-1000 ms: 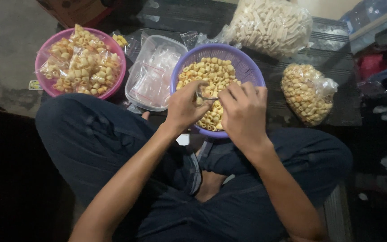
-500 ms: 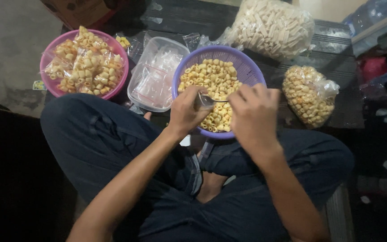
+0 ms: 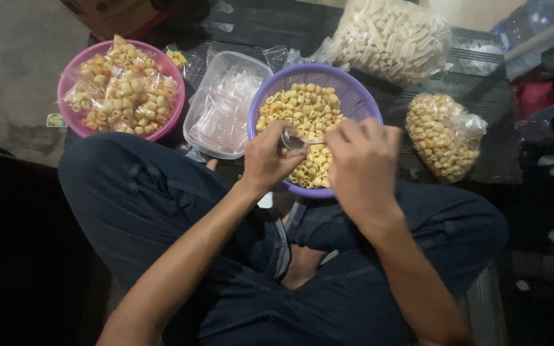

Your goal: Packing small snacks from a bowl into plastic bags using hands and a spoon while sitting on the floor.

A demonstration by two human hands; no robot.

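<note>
A person sits cross-legged, dark trousers filling the lower half of the frame, with snack containers spread along the top. At the upper right lies a big clear bag of pale tube-shaped crackers [image 3: 389,38], the bulkiest thing in view. Upper left sits a pink basin [image 3: 72,125] heaped with small filled snack packets [image 3: 123,96]. In the centre is a purple perforated basket [image 3: 357,96] holding loose yellow-orange ring snacks [image 3: 299,109]. Between basin and basket stands a clear plastic tub [image 3: 222,106] of empty little bags. At the right, a smaller tied bag of orange ring snacks [image 3: 440,134] rests on the dark slatted surface.

Both hands meet over the basket's near edge. The left hand [image 3: 265,160] is curled closed, pinching a small clear plastic bag [image 3: 292,141] at its mouth. The right hand [image 3: 363,166] is bent inward with fingers gathered close against the bag; whether it grips snacks or the bag's other lip cannot be told.

The little bag looks feather-light, thin, limp and slick, likely to collapse unless its rim is held open from two sides. The ring snacks seem light, dry and brittle, so they would crush under a hard squeeze; a loose scooping grasp suits them.
</note>
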